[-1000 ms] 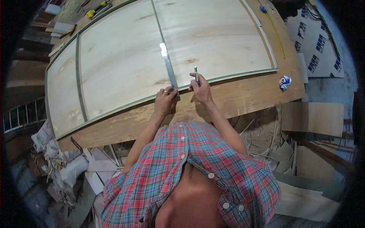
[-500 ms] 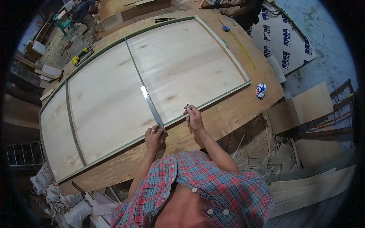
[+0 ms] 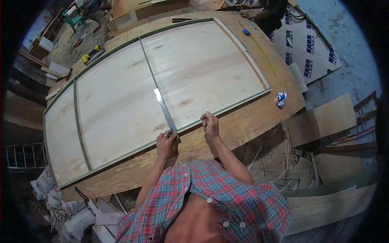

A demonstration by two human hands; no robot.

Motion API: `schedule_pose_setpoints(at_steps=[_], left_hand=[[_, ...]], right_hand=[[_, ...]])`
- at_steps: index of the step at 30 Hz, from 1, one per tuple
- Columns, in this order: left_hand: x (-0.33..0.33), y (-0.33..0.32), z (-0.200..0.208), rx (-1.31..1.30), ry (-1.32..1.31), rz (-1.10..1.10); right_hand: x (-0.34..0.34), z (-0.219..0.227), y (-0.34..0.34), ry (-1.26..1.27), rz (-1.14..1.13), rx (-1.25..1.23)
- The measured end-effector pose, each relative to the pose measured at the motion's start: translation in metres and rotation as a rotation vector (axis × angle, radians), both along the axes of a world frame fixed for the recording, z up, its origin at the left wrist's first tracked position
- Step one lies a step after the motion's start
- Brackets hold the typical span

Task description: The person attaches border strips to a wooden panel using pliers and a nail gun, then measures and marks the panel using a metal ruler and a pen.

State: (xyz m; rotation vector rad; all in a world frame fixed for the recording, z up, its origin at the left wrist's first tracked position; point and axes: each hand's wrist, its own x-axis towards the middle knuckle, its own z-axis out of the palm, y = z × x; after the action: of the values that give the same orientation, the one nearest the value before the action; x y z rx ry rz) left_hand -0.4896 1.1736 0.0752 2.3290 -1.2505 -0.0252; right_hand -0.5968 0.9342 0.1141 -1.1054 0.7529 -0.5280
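My left hand (image 3: 165, 145) is closed on the near end of a metal try square (image 3: 165, 110), at the near edge of a large framed wooden panel (image 3: 117, 97). The square's shiny blade lies along a thin green-edged crosspiece (image 3: 148, 65). To the right, my right hand (image 3: 211, 126) is raised by the same edge, its fingers pinching a slim pen (image 3: 208, 113). The pen's pale end shows above the fingers, and a bit of blue shows below the hand. Its tip is apart from the panel.
The panel lies on a plywood worktop (image 3: 239, 117). A tape measure (image 3: 246, 32) with its yellow blade out and a crumpled blue-white wrapper (image 3: 281, 99) lie right. A yellow power tool (image 3: 92, 54) is at the far left edge. Another person's arm (image 3: 259, 12) is at the far edge.
The view has shifted slightly. My right hand has turned the pen, so blue now shows below it. My left hand keeps hold of the square at the panel's edge.
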Motion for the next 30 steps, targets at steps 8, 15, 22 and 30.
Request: schedule_pose_setpoints(at_steps=[8,15,22,30], left_hand=[[0.001,-0.001,0.002,-0.008,0.002,-0.007],[0.000,0.002,0.001,0.021,-0.006,-0.019],[0.003,0.003,-0.001,0.042,0.101,-0.016],[0.004,0.002,0.007,0.063,0.125,-0.029]], right_hand=[[-0.005,0.004,0.004,-0.010,0.003,0.103],[0.001,0.008,0.017,0.032,0.086,0.195],[0.013,-0.001,0.035,0.120,0.247,-0.148],[0.016,-0.001,0.047,0.086,0.379,-0.558]])
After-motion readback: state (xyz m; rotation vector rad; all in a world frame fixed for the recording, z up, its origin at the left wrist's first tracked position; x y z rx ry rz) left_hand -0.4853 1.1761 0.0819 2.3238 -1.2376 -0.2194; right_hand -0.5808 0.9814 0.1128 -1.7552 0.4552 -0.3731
